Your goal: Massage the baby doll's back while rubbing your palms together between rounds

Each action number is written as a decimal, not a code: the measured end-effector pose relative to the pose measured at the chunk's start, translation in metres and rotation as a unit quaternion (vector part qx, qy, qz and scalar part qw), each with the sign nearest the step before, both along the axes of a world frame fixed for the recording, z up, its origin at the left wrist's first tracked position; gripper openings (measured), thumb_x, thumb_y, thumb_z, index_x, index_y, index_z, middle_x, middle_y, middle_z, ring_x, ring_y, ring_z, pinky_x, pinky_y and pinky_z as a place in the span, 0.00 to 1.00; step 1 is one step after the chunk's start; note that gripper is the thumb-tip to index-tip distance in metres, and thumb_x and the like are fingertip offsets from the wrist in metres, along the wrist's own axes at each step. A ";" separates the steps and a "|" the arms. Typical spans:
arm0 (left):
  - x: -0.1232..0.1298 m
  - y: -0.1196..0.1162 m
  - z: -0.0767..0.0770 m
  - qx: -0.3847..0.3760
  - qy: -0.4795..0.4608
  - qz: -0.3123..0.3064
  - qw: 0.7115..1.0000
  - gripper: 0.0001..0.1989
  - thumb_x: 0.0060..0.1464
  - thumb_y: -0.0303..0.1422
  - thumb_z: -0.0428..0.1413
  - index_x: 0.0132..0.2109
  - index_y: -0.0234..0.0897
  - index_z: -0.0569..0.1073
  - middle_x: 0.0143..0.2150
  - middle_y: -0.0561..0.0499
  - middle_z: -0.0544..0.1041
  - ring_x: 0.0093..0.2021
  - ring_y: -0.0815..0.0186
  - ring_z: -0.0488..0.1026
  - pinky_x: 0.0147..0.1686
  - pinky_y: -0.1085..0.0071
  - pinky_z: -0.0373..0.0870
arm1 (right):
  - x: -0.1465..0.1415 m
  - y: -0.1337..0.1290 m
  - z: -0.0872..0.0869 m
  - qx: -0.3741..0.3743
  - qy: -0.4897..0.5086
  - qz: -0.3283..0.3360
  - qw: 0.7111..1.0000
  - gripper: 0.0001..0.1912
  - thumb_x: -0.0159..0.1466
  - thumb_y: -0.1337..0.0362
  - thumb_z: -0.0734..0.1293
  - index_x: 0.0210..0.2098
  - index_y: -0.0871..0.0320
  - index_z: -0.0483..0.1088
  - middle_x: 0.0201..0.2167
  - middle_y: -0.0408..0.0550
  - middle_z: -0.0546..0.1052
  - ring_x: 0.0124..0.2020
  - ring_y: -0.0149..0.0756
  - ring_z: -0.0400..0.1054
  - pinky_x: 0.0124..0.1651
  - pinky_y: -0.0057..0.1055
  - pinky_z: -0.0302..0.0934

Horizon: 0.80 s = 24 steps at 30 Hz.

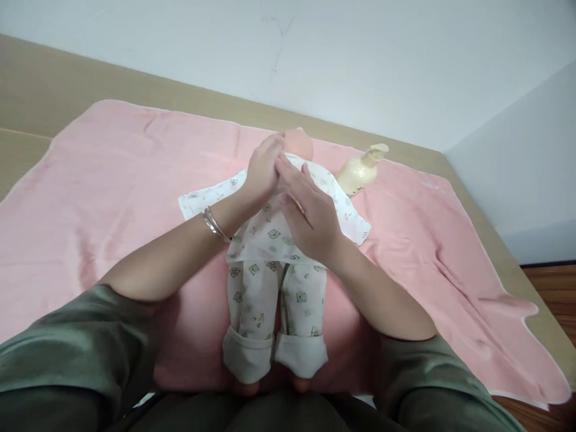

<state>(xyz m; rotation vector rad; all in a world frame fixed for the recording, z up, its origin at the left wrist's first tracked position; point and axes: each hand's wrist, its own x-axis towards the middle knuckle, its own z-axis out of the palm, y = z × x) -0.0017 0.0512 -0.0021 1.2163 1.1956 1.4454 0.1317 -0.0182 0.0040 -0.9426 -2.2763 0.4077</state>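
Observation:
A baby doll lies on its back on a pink blanket, its head away from me and its feet at my front. It wears a white printed top and matching trousers with turned-up cuffs. Above the doll's chest, my left hand and my right hand meet at the fingers, which are stretched out. Nothing shows between the palms, though their inner sides are partly hidden. My hands cover part of the doll's head and upper top.
A cream pump bottle leans or lies at the doll's right side in view, by its shoulder. The blanket covers most of a wooden table. A white wall stands behind, with another at the right. Brown flooring shows at far right.

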 end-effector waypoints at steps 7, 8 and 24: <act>0.009 0.011 -0.039 0.003 0.055 0.080 0.995 0.16 0.63 0.25 0.49 0.51 0.35 0.79 0.63 0.42 0.80 0.68 0.56 0.74 0.74 0.56 0.67 | -0.009 0.036 -0.031 -0.054 -0.130 -0.099 0.985 0.36 0.71 0.69 0.53 0.77 0.70 0.53 0.80 0.60 0.55 0.84 0.52 0.39 0.83 0.66 0.33; 0.008 0.011 -0.041 0.008 0.060 0.085 0.995 0.16 0.62 0.23 0.49 0.50 0.35 0.79 0.63 0.43 0.80 0.68 0.57 0.74 0.74 0.56 0.67 | -0.009 0.040 -0.030 -0.061 -0.158 -0.103 0.980 0.35 0.71 0.69 0.53 0.77 0.69 0.54 0.80 0.59 0.53 0.84 0.52 0.38 0.83 0.65 0.31; 0.000 0.008 -0.061 0.097 0.154 0.080 0.980 0.23 0.63 0.26 0.47 0.60 0.33 0.77 0.68 0.41 0.77 0.71 0.59 0.72 0.76 0.58 0.65 | -0.019 0.009 -0.022 -0.013 -0.250 -0.158 0.955 0.35 0.74 0.66 0.57 0.78 0.72 0.52 0.80 0.68 0.50 0.83 0.61 0.40 0.83 0.58 0.38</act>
